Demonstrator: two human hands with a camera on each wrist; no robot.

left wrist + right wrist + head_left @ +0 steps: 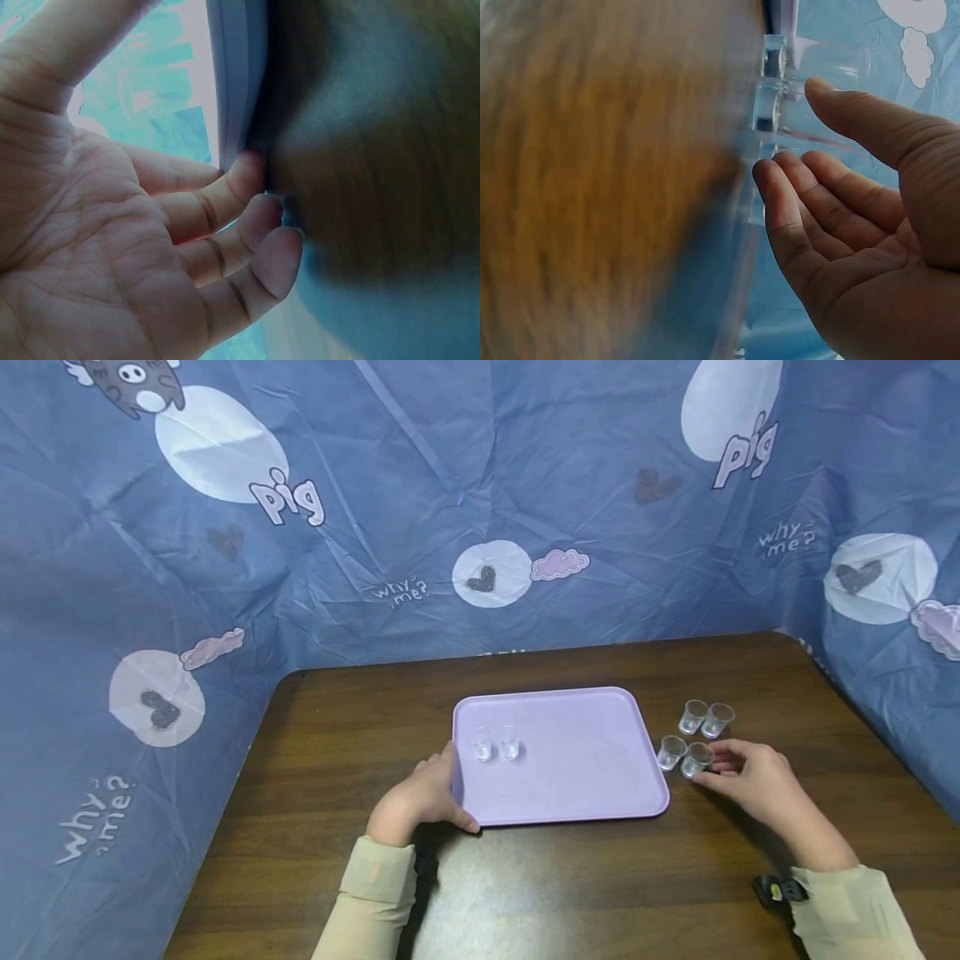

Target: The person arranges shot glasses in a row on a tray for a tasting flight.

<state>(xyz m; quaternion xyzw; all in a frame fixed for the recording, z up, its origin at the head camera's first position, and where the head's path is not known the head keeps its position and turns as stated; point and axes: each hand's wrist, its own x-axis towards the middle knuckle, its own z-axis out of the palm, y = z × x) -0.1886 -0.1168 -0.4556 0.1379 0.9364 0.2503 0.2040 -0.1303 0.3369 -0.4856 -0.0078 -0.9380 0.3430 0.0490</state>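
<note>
Your left hand (420, 797) rests at the lower centre of the head view, against the left edge of the lilac tray (570, 793); its fingers (255, 176) are relaxed and only lightly bent, their tips touching the tray's rim where it meets the table, with nothing gripped. Your right hand (753, 777) lies right of centre, just past the tray's right edge, fingers loose and spread, the fingertips (769, 176) touching or almost touching the nearest small clear glass (696, 760); the hand is not closed around it.

From largest to smallest: a blue printed cloth (375, 510) with white ovals, hearts and the word "pig" fills the upper half and both sides of the frame. Below it, a dark wooden table (337, 735) fills the lower half. The tray sits flat in the middle of the table. Two small clear glasses (495, 743) stand upright side by side on the tray's left part, near your left hand. Off the tray, to its right, four such glasses stand in a loose cluster: the nearest one by your right fingers, one (671, 752) just to its left beside the tray's edge, and a pair (705, 717) touching each other slightly higher in the frame
</note>
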